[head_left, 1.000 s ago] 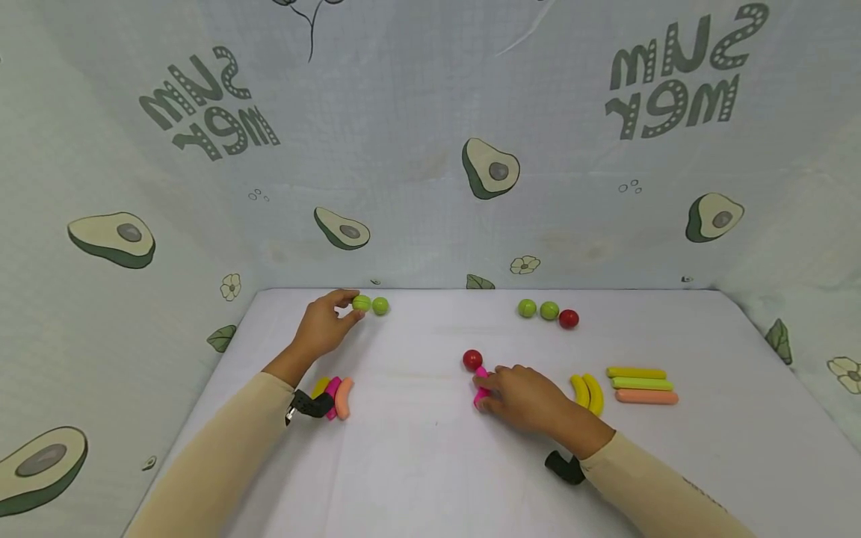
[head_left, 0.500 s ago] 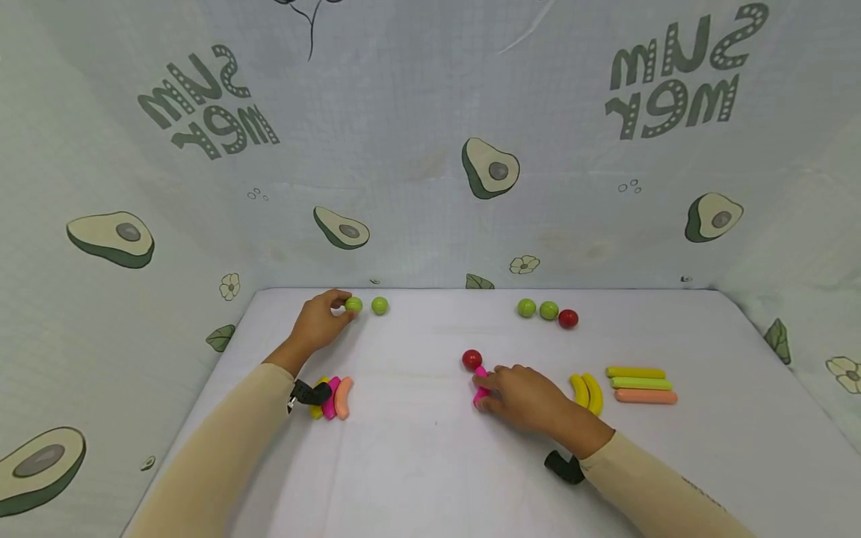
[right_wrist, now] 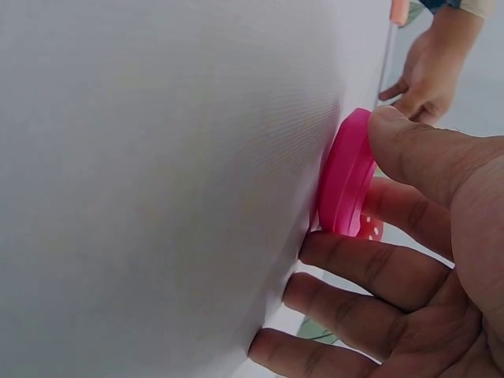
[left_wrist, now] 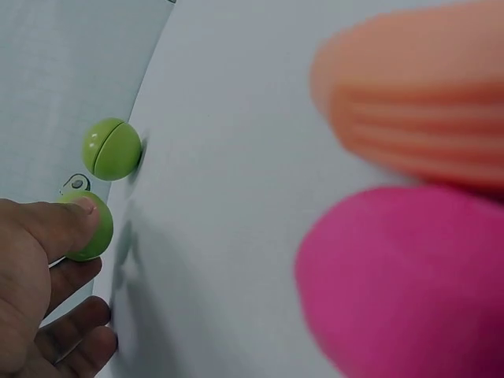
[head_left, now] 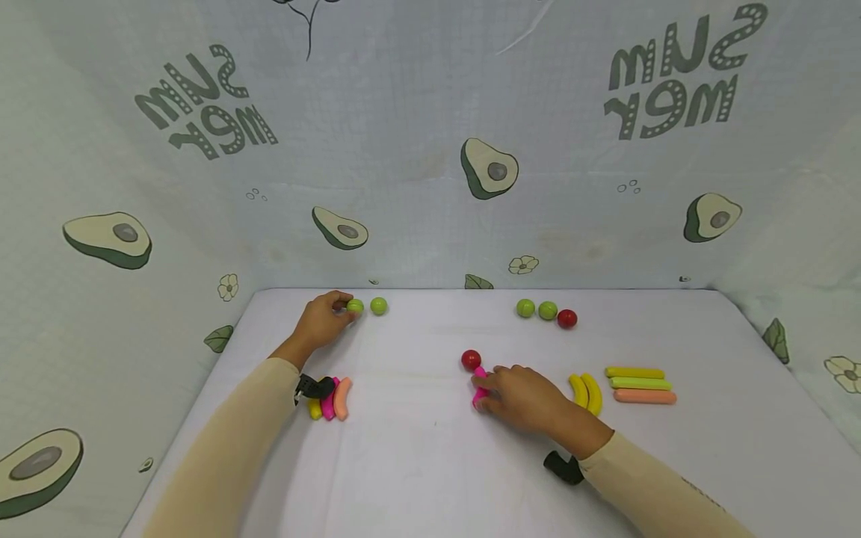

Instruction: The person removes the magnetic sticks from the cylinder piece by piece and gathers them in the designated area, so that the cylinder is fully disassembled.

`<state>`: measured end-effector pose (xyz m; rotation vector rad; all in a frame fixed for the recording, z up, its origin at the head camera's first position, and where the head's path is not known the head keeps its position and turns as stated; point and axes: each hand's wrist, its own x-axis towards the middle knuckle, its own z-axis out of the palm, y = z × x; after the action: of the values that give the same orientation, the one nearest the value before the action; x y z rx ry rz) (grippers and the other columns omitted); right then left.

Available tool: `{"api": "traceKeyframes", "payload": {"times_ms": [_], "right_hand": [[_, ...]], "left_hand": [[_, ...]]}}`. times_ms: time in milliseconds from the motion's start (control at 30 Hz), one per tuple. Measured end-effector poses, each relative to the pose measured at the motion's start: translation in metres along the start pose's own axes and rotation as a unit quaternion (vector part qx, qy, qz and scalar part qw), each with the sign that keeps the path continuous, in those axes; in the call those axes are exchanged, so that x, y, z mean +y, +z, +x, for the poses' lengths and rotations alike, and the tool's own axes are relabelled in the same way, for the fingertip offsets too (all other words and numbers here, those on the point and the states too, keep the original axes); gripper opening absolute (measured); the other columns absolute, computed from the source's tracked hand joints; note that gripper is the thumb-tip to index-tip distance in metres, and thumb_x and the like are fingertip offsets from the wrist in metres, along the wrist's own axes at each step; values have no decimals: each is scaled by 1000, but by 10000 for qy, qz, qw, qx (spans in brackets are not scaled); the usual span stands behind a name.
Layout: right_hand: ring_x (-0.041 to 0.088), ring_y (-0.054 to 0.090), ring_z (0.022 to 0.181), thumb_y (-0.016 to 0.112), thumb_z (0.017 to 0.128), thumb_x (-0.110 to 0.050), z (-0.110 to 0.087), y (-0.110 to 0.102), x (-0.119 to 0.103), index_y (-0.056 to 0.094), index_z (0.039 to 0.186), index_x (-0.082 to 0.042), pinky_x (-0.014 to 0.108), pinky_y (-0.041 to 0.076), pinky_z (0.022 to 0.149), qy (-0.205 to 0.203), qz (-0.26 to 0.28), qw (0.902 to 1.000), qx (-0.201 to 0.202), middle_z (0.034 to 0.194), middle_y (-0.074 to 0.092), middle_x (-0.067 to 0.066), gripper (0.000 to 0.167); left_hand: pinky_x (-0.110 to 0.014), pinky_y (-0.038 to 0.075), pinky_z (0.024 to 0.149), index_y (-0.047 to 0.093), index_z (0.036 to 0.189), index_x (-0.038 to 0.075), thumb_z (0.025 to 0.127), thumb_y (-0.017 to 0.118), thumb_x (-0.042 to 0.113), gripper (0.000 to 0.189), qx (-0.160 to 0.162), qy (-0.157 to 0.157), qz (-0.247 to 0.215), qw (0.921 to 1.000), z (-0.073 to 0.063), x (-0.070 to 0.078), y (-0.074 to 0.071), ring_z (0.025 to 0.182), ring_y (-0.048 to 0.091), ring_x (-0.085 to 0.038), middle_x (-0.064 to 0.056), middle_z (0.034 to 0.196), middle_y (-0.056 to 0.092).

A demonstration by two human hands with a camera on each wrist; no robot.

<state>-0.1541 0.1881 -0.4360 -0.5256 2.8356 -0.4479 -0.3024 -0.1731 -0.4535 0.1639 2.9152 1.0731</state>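
My left hand (head_left: 323, 320) is at the back left, pinching a green ball (head_left: 355, 306) between thumb and fingers. In the left wrist view the thumb lies over this ball (left_wrist: 101, 232). A second green ball (left_wrist: 112, 150) with a groove round it stands a small gap away. Near the middle of the table my right hand (head_left: 525, 396) pinches a curved bright pink stick (head_left: 479, 400). The right wrist view shows the faceted pink stick (right_wrist: 342, 177) between thumb and fingers, the other fingertips at the table surface. A red ball (head_left: 471, 360) sits just beyond the stick's far end.
Left of centre lie yellow (head_left: 315, 409), pink (head_left: 328, 406) and orange (head_left: 342, 400) curved sticks, partly under the left wrist camera. Two green balls and a red ball (head_left: 567, 319) line the back right. Yellow curved sticks (head_left: 593, 394) and straight sticks (head_left: 644, 397) lie right.
My left hand has moved slightly left with the green ball, widening the gap to the second one. The right hand holds still on the pink stick.
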Motion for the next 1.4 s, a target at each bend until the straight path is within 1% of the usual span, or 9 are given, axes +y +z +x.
{"api": "traceKeyframes", "payload": {"times_ms": [100,233,400,600,800,1000,1133,1233,1400], "right_hand": [[40,61,121,81,89,-30,0,0,0,73,130,-13,55,48,102,24,-15,10000,-19,125,69,18,45],[40,61,121,81,89,-30,1,0,-1,73,130,-13,55,49,101,31,-10,10000,-28,126,69,18,45],[40,62,120,81,89,-29,1,0,-1,73,130,-12,55,49,101,-5,16,10000,-2,126,69,19,44],[40,62,120,81,89,-29,0,0,-1,73,130,-12,55,48,101,-28,1,10000,19,125,69,19,44],[40,61,120,81,90,-30,0,1,0,73,130,-12,55,48,102,-41,-20,10000,31,125,69,18,44],[40,61,121,81,90,-30,0,3,1,73,129,-12,56,47,103,-30,-39,10000,46,124,69,18,44],[39,61,121,81,90,-30,0,3,0,73,130,-13,55,47,103,-18,-60,10000,53,124,69,18,44],[39,61,121,80,90,-30,0,3,0,72,130,-13,55,47,103,-25,-56,10000,60,124,69,18,45],[39,61,121,80,90,-30,-1,2,-1,72,130,-13,54,48,102,-9,-24,10000,58,123,70,17,45]], "left_hand": [[-52,43,108,62,135,4,97,73,19,42,18,-37,7,10000,2,0,1,126,56,-35,-17,130,66],[-52,43,108,62,134,5,97,73,20,42,51,-6,77,10000,7,-3,3,126,56,-35,-16,129,66],[-52,43,107,63,134,6,97,73,20,41,14,-22,175,9998,11,-5,5,124,56,-34,-14,127,67],[-51,44,107,63,134,5,96,73,19,42,-17,-37,261,9997,10,-2,6,121,57,-34,-14,124,68],[-52,43,108,57,141,5,96,74,19,51,-31,-10,233,9997,9,-1,5,125,57,-36,-15,131,66],[-53,41,109,56,143,6,95,74,21,54,-20,12,169,9999,7,1,2,129,54,-36,-15,135,64],[-54,41,109,56,143,6,96,74,22,53,111,85,135,9998,5,3,-1,131,52,-37,-15,138,62],[-54,41,109,57,141,5,96,73,20,50,306,192,82,9993,2,9,-5,133,51,-37,-16,139,61],[-52,38,113,62,136,3,96,73,16,44,687,536,52,9962,-4,22,-6,135,50,-37,-17,137,62]]}}
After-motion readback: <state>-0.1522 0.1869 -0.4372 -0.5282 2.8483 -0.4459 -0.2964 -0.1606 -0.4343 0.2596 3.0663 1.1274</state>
